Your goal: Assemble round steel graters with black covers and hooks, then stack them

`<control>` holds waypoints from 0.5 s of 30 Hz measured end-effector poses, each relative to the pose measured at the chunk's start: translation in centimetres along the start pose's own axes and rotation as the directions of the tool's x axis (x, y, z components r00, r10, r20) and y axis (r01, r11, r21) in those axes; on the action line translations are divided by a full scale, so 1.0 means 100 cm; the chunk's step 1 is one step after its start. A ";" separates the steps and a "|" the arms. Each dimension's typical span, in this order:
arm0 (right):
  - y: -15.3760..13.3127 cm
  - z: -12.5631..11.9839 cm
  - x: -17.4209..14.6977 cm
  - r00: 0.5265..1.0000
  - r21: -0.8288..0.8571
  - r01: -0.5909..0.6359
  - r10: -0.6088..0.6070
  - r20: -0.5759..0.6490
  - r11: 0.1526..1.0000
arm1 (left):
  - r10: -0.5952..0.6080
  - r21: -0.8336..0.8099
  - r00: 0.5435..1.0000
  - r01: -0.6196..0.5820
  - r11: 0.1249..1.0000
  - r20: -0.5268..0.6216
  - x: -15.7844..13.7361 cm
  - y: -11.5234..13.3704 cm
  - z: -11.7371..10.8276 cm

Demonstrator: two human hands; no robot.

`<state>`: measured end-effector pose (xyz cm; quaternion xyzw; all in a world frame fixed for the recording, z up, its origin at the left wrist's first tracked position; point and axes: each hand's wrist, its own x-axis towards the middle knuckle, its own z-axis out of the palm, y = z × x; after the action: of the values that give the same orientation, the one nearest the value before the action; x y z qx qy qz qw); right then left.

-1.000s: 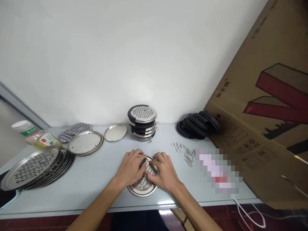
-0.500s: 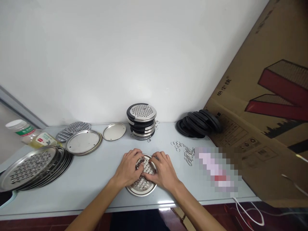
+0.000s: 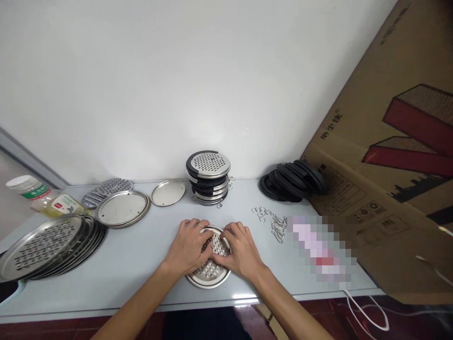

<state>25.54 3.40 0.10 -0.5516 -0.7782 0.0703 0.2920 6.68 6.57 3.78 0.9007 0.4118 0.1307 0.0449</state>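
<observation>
- Round metal grater plate (image 3: 209, 270): flat on the grey tabletop (image 3: 141, 274), near edge, straight in front of the person, perforated face up.
- Left hand (image 3: 189, 248): about half closed; fingers bent over the plate's far-left rim, thumb angled in across the holes. Has hold of the left side. Ring on one finger.
- Right hand (image 3: 243, 250): near mirror image, half closed; fingers curled at the far-right rim, thumb laid inward on the perforated face. Has hold of the right side. Thumb tips close together mid-plate; can't tell if they touch. Grip force: can't tell.
- Behind the plate: stack of black-trimmed graters (image 3: 208, 178).
- Right of it: small wire rings (image 3: 261, 215), elongated metal clips (image 3: 278, 230), heap of black rims (image 3: 295, 182) further back.
- Left: plain metal discs (image 3: 122, 208), larger pile of grater plates (image 3: 53, 248).
</observation>
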 end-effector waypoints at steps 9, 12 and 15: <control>0.000 -0.003 0.000 1.000 0.015 -0.001 0.001 0.006 1.000 | -0.110 -0.191 0.993 0.100 0.977 -0.047 -0.020 -0.012 0.000; 0.001 -0.003 0.000 1.000 0.053 -0.021 0.022 -0.016 0.998 | -0.164 -0.207 0.983 0.144 0.968 -0.081 -0.034 -0.019 0.002; 0.003 -0.003 0.000 0.997 0.124 -0.043 0.050 -0.058 0.991 | -0.215 -0.184 0.970 0.192 0.964 -0.112 -0.052 -0.026 0.005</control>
<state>25.92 3.43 0.22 -0.5524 -0.7500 0.1080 0.3474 1.67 4.35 1.78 0.8358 0.4916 0.2193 0.1085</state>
